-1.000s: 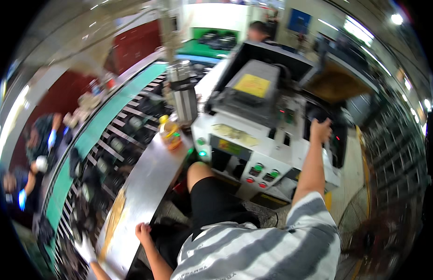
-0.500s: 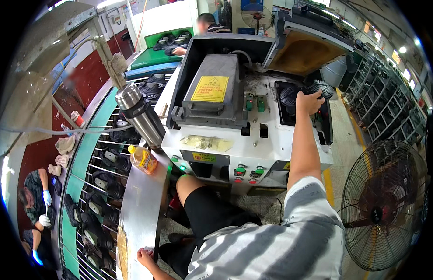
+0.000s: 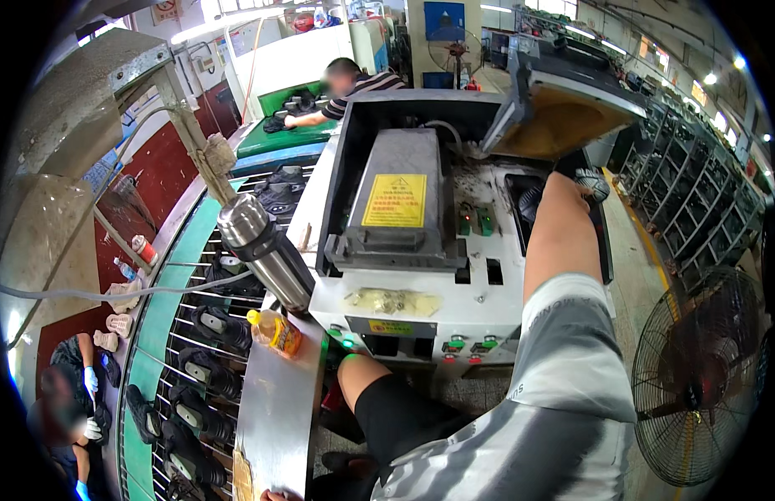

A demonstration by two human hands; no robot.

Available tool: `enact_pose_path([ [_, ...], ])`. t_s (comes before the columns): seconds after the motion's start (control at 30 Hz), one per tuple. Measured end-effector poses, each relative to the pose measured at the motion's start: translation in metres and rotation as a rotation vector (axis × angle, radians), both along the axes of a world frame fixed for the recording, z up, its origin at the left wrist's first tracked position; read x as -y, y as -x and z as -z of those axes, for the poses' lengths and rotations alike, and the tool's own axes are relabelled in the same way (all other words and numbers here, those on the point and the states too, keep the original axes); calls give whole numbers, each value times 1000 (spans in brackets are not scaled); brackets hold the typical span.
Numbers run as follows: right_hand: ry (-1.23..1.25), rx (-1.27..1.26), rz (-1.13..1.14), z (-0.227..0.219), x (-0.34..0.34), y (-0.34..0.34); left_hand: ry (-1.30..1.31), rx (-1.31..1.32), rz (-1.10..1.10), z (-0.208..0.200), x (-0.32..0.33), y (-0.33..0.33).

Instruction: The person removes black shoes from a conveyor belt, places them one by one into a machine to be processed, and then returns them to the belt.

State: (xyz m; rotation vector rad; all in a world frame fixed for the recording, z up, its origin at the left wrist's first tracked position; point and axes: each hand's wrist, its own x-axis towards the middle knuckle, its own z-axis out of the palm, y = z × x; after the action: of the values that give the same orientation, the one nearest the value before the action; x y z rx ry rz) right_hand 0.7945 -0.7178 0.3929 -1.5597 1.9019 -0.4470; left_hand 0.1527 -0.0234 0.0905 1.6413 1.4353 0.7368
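My right arm stretches forward to the right-hand bay of a white machine [image 3: 379, 305]. My right hand [image 3: 569, 189] is closed on a black shoe [image 3: 596, 185] at the bay's far right edge; the forearm hides most of its fingers. A second black shoe [image 3: 528, 203] lies in the bay, just left of my wrist. Above them the bay's hinged lid [image 3: 563, 125] stands raised, its underside brown. Only a sliver of my left hand [image 3: 275, 495] shows at the lower edge, by the metal table [image 3: 275, 401]; its fingers cannot be made out.
A steel flask [image 3: 266, 255] and a yellow bottle [image 3: 275, 334] stand left of the machine. Beyond them, a roller conveyor [image 3: 179, 288] carries several black shoes. A large fan [image 3: 696, 376] and metal racks [image 3: 684, 188] are at right. Other people work at the back and far left.
My right hand and the shoe have moved slightly right and outward, and the forearm now covers more of the bay. The view has shifted, leaving my left hand mostly out of the picture.
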Motion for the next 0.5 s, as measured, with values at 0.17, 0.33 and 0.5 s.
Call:
enact_pose_path([
  [0.17, 7, -48, -13, -2, -13, 13, 106, 114, -28, 65, -43, 26],
  [0.33, 53, 4, 49, 5, -11, 30, 82, -74, 39, 57, -36, 17],
  [0.5, 36, 247, 111, 42, -15, 62, 264, 180, -58, 112, -63, 53],
])
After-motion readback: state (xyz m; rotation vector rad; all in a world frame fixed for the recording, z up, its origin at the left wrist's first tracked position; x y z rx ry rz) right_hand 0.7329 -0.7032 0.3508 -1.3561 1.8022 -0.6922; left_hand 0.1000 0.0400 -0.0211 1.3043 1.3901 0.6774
